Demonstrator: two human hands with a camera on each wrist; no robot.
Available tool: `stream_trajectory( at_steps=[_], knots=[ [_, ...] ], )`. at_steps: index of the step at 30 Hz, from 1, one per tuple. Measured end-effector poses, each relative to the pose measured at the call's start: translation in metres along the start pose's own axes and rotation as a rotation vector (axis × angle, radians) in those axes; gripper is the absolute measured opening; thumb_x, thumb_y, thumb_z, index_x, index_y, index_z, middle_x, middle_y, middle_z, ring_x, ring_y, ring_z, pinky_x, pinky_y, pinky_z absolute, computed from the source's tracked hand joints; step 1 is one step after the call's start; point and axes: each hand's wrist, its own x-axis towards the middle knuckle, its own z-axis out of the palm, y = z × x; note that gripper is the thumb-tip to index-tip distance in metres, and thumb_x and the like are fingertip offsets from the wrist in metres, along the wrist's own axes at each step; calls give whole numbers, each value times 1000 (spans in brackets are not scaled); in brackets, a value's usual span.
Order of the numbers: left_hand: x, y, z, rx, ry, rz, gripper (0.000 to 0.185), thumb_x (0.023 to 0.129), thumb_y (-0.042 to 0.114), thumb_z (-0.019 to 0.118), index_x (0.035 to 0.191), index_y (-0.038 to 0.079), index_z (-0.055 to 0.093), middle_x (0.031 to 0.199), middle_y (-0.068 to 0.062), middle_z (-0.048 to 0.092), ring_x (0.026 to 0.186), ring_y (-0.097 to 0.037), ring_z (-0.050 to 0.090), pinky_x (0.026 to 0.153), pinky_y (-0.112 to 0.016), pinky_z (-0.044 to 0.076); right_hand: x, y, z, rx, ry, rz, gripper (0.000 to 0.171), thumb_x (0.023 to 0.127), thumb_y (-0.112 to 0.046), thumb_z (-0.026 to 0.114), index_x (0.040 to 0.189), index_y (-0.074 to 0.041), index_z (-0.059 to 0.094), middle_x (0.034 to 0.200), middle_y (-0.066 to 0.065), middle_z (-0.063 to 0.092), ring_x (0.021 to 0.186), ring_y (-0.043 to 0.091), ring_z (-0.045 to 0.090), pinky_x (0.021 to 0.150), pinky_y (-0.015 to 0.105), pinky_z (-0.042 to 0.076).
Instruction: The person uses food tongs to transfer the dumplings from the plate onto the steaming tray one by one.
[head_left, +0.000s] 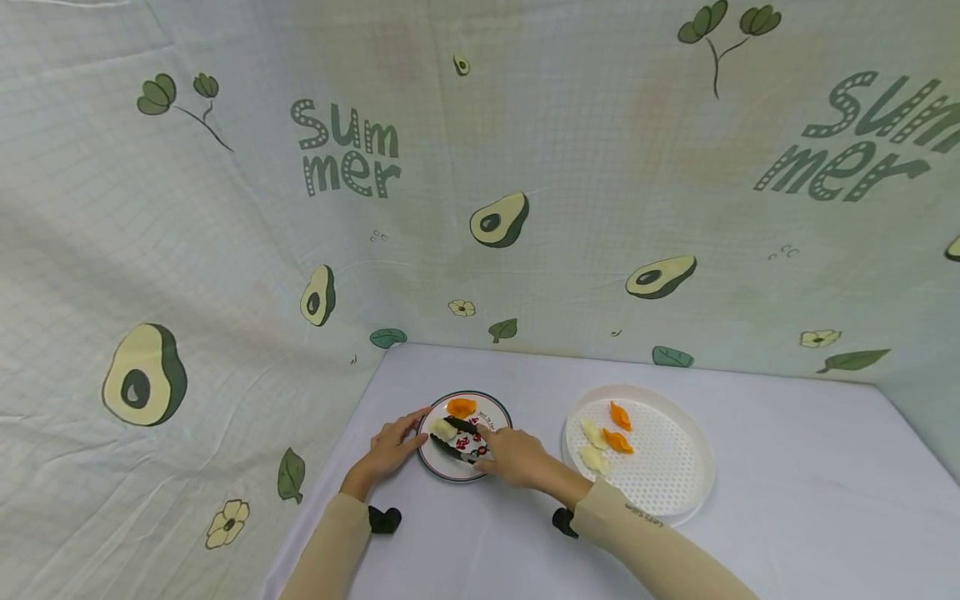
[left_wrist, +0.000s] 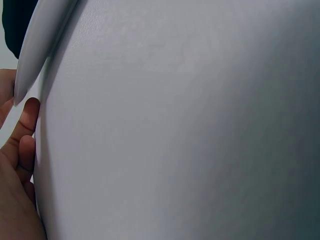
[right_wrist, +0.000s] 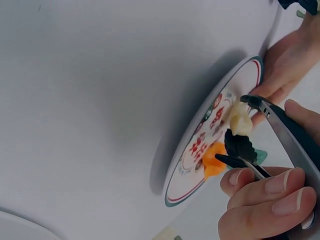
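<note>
Head view. A small round plate (head_left: 501, 414) with a dark rim and red pattern lay on the white table (head_left: 787, 467), in front of an avocado-print cloth backdrop (head_left: 225, 250). The left hand (head_left: 390, 447) rested at the plate's left edge, fingers extended against the rim. The right hand (head_left: 517, 457) gripped a pair of black-tipped tongs (head_left: 461, 433) whose tips lay over the plate, at a pale yellow dumpling-shaped piece (head_left: 442, 428). An orange piece (head_left: 461, 407) sat at the far side of the same plate. Just right of the plate stood a white perforated tray (head_left: 675, 492) carrying two orange pieces (head_left: 619, 428) and two pale pieces (head_left: 594, 446).

Left wrist view. The fingers (left_wrist: 22, 145) of the left hand lay at the frame's left edge, touching the table surface (left_wrist: 175, 125) beside the plate's pale rim (left_wrist: 35, 55); how far they curled could not be told here.

Right wrist view. The right hand (right_wrist: 270, 200), fingers curled, held the metal tongs (right_wrist: 280, 135); their dark tips straddled the pale yellow piece (right_wrist: 240, 120) over the plate (right_wrist: 195, 150). The orange piece (right_wrist: 214, 162) lay on the plate just beside the lower tip. Fingers of the left hand (right_wrist: 285, 60) pressed the plate's far rim.
</note>
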Motion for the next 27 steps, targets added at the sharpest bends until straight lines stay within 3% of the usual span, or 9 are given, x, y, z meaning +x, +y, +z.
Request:
stream_trajectory(
  at_steps=[7,16,27],
  knots=[
    [0,2,0,-23,0,3,50,99,35,61,148,30,49,134,-5,56,111,-26,42,95,-58,22,-7,-2,-8,40,-2,2,65,95,-37,67,147,-2,47,123,24,63,75,21,54,60,35,48],
    [-1,3,-1,-61,5,11,51,99,32,63,147,27,50,132,-4,56,110,-24,42,95,-56,20,-16,1,-17,70,4,0,67,94,-39,68,146,-3,48,125,23,62,83,22,56,65,37,49],
    [-1,2,1,-26,17,4,50,99,34,61,148,26,49,133,-6,56,112,-26,43,97,-58,21,-44,17,-37,92,63,-18,68,95,-41,67,146,-1,48,128,25,61,111,36,63,85,47,53]
  ],
)
